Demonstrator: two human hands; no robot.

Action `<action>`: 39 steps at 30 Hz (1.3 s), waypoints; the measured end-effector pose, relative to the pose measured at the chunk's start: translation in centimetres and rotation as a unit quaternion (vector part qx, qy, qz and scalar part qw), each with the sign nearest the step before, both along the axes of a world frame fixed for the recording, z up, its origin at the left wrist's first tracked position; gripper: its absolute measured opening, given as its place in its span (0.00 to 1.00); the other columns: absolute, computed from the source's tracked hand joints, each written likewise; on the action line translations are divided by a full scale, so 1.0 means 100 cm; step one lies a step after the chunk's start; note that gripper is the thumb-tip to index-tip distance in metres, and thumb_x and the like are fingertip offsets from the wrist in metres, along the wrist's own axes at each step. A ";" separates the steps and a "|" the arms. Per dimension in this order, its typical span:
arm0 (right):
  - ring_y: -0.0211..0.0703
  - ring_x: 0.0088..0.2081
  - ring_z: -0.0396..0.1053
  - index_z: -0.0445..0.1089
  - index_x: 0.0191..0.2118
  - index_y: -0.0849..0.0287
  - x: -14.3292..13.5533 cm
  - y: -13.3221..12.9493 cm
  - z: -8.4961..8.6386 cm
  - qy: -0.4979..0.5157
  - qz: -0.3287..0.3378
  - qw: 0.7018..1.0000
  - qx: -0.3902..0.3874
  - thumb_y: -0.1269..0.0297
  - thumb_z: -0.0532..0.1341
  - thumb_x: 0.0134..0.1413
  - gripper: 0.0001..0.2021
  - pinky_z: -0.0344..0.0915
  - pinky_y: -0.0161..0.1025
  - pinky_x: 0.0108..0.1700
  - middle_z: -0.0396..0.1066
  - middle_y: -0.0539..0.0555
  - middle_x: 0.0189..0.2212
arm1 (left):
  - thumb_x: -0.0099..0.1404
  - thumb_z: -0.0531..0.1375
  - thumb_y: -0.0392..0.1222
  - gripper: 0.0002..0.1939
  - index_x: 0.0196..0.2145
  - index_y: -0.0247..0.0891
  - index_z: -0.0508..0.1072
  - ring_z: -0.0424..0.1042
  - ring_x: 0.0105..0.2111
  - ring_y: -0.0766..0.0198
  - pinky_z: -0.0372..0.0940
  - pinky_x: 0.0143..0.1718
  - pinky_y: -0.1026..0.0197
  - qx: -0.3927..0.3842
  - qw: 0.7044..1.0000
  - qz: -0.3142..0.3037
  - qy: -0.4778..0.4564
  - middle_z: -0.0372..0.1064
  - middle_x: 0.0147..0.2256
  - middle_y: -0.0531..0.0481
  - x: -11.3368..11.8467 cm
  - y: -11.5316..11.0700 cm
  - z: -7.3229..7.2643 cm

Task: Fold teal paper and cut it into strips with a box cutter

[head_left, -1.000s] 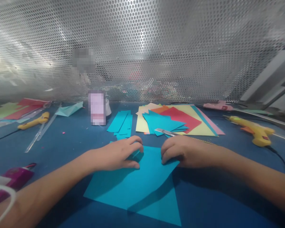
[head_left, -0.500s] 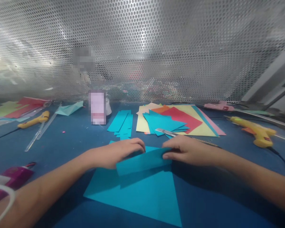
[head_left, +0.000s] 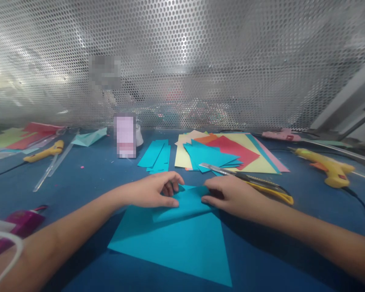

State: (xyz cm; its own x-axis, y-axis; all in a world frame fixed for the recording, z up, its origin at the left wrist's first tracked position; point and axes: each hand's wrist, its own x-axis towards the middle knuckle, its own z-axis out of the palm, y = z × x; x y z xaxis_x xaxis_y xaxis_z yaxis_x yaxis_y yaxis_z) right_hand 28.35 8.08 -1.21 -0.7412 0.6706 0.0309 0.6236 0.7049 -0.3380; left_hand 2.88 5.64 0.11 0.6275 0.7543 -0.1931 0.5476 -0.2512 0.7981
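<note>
A small blue paper piece [head_left: 185, 205] is curved over a larger blue sheet [head_left: 173, 243] that lies flat on the table; whether it is a separate piece or a folded flap I cannot tell. My right hand [head_left: 231, 194] pinches its right end between thumb and fingers. At its left end, my left hand [head_left: 155, 190] has the thumb against the paper and the other fingers curled close behind. Just beyond my right hand lies a yellow-handled utility knife [head_left: 261, 184], its blade end [head_left: 213, 168] over the pile of cut blue pieces [head_left: 209, 154].
Blue paper strips [head_left: 155, 154] lie past my left hand. Coloured sheets [head_left: 252, 162] are stacked behind the knife. Yellow glue guns rest at right [head_left: 328, 166] and left [head_left: 45, 152], a purple tool [head_left: 21, 223] near my left forearm. A perforated metal panel [head_left: 182, 61] closes off the back.
The raised paper piece has come down and back towards the sheet's far edge. My left thumb has come round to its front. My right hand has shifted slightly left, uncovering the knife's handle.
</note>
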 end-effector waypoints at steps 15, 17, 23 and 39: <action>0.37 0.26 0.62 0.65 0.33 0.58 -0.001 -0.001 0.003 0.007 -0.026 0.999 -0.042 0.63 0.63 0.54 0.06 0.50 0.34 0.28 0.67 0.47 0.23 | 0.67 0.54 0.35 0.05 0.37 0.40 0.70 0.62 0.35 0.65 0.59 0.34 0.63 0.102 0.989 -0.052 0.092 0.60 0.38 0.51 0.008 -0.007 0.000; 0.38 0.26 0.63 0.66 0.37 0.58 0.000 -0.001 0.002 0.011 -0.030 0.998 -0.049 0.64 0.63 0.54 0.07 0.51 0.34 0.28 0.68 0.47 0.24 | 0.68 0.54 0.37 0.06 0.38 0.40 0.71 0.63 0.36 0.65 0.59 0.36 0.63 0.096 0.989 -0.056 0.095 0.60 0.39 0.50 0.009 -0.009 0.003; 0.38 0.27 0.65 0.66 0.42 0.58 0.000 -0.002 0.002 0.015 -0.037 0.998 -0.052 0.64 0.63 0.55 0.09 0.53 0.34 0.29 0.69 0.47 0.24 | 0.66 0.59 0.44 0.07 0.39 0.39 0.70 0.63 0.36 0.64 0.59 0.35 0.63 0.101 0.987 -0.029 0.119 0.60 0.39 0.50 0.012 -0.013 0.004; 0.48 0.46 0.66 0.70 0.44 0.57 -0.002 -0.014 -0.002 0.131 0.139 0.962 0.196 0.72 0.53 0.61 0.11 0.64 0.44 0.46 0.69 0.59 0.44 | 0.70 0.49 0.33 0.11 0.39 0.40 0.70 0.63 0.31 0.63 0.54 0.28 0.64 0.294 0.937 -0.074 0.172 0.63 0.36 0.48 0.013 -0.015 -0.007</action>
